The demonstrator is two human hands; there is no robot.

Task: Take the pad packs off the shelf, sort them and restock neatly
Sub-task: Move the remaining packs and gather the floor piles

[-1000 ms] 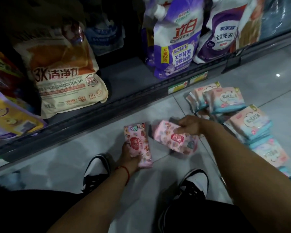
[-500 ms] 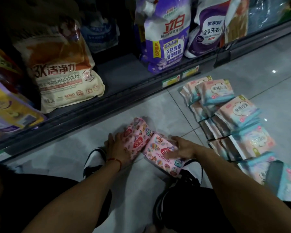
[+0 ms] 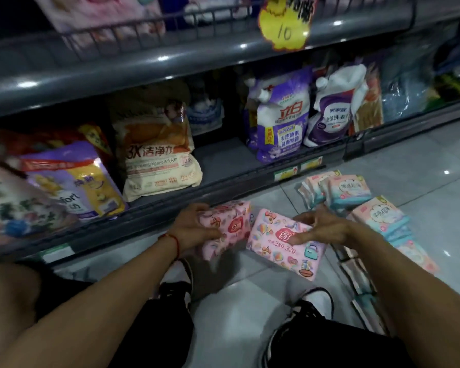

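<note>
Two pink cartoon-printed pad packs are lifted off the floor in front of the bottom shelf (image 3: 223, 168). My left hand (image 3: 193, 229) grips the left pink pack (image 3: 230, 227) by its left end. My right hand (image 3: 322, 227) holds the right pink pack (image 3: 279, 245) from its right side, thumb on its face. The two packs touch side by side. A row of pastel pink-and-teal pad packs (image 3: 377, 213) lies on the floor tiles to the right.
The bottom shelf holds detergent bags: a beige one (image 3: 157, 155), a purple-and-yellow one (image 3: 75, 181) and purple pouches (image 3: 282, 120), with a bare gap between them. An upper shelf (image 3: 170, 62) carries a yellow price tag (image 3: 284, 22). My two shoes (image 3: 311, 306) are on the tiles below.
Both hands have raised the two pink packs from the floor toward the shelf. The view has tilted upward, bringing the upper shelf into sight.
</note>
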